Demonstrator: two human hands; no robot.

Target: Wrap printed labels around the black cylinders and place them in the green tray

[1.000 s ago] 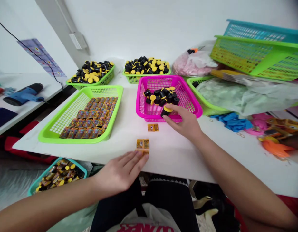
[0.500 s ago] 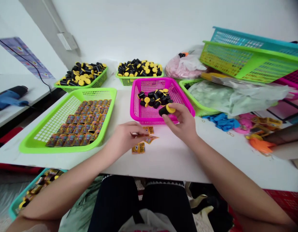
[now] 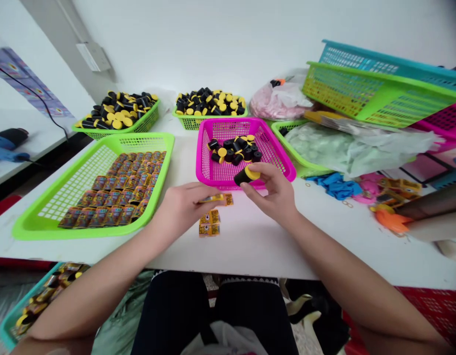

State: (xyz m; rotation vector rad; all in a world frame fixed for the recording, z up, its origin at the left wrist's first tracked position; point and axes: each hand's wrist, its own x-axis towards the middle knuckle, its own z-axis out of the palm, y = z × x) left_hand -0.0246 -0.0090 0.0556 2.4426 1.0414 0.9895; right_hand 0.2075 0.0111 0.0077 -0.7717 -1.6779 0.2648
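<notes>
Between the thumb and fingers of my right hand [image 3: 274, 190] is a small black container with a yellow lid [image 3: 246, 175], tilted, over the near rim of the pink basket [image 3: 201, 170]. My left hand [image 3: 185, 202] pinches a yellow printed label sleeve [image 3: 212, 198] just above the table. More label sleeves [image 3: 209, 223] lie flat on the white table below it, and another label [image 3: 228, 199] shows beyond the fingertips. Inside the pink basket are several black containers [image 3: 237, 148] with yellow lids.
A green basket [image 3: 18, 229] on the left holds rows of labelled containers [image 3: 113, 197]. Two green baskets of black-and-yellow containers [image 3: 119, 111] stand behind. On the right are stacked baskets [image 3: 361, 93], a plastic bag [image 3: 331, 143] and blue balloon-like pieces [image 3: 336, 186]. A heat gun [image 3: 8, 145] lies far left.
My left hand has lifted a label sleeve off the table, holding it level. My right hand, with the container, has come slightly left and down. The whole view has shifted a little.
</notes>
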